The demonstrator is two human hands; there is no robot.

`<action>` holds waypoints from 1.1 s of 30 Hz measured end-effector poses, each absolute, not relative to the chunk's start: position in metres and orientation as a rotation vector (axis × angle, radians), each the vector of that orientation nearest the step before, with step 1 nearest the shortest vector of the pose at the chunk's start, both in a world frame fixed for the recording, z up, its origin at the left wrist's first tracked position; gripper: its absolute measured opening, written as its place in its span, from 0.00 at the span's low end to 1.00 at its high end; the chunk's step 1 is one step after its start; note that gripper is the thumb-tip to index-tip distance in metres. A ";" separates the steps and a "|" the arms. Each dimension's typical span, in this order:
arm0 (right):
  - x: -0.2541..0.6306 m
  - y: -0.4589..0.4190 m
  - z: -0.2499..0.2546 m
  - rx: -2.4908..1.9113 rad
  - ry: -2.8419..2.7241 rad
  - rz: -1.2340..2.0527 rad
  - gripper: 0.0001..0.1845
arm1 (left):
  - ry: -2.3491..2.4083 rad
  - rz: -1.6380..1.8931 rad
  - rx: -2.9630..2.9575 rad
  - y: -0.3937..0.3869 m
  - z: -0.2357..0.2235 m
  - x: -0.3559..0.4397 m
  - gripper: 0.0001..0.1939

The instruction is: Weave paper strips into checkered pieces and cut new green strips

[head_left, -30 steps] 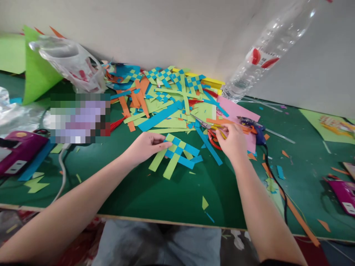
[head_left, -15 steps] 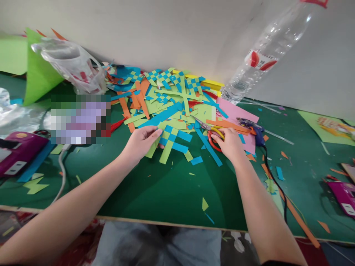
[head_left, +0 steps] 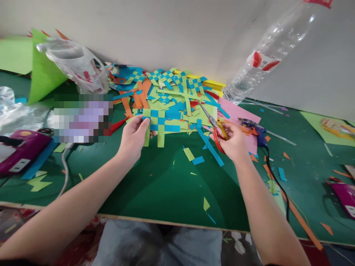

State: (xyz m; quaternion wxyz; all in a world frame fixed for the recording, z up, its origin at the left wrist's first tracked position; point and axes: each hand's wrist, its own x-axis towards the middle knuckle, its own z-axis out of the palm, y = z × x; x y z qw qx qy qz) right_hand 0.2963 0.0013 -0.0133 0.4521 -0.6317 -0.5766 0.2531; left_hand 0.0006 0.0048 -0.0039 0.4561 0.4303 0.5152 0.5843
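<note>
The left hand point(head_left: 134, 137) is closed in a pinch on the left edge of a woven paper piece point(head_left: 159, 125), thumb on top and fingers curled beneath, holding this blue-and-green lattice up just above the desk point(head_left: 155, 192) at the near edge of the paper heap. Loose green strip ends hang down from the weave. The right hand point(head_left: 233, 142) is wrapped around the red and yellow handles of a pair of scissors point(head_left: 215, 125), fingers through the loops; the blades point up and to the left over the scraps and look nearly together. The two hands are near each other, with small green and blue offcuts point(head_left: 193, 157) lying on the desk between them. Behind them spreads a pile of paper strips point(head_left: 172, 94) in green, blue and orange, with more woven squares on top. A pink sheet point(head_left: 238, 112) lies just right of the scissors, beside a clear plastic bottle point(head_left: 266, 55) leaning against the wall.
</note>
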 end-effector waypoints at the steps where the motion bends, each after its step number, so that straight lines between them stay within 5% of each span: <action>1: 0.293 -0.001 -0.011 -1.525 -1.426 0.657 0.31 | 1.270 1.461 1.046 0.005 -0.004 0.001 0.05; 10: 0.272 -0.021 0.009 -1.581 -1.820 0.719 0.32 | 1.217 1.577 1.049 0.003 -0.004 0.000 0.05; 33: 0.269 -0.021 0.007 -1.591 -1.659 1.042 0.28 | 1.136 1.427 1.168 -0.001 -0.005 0.003 0.05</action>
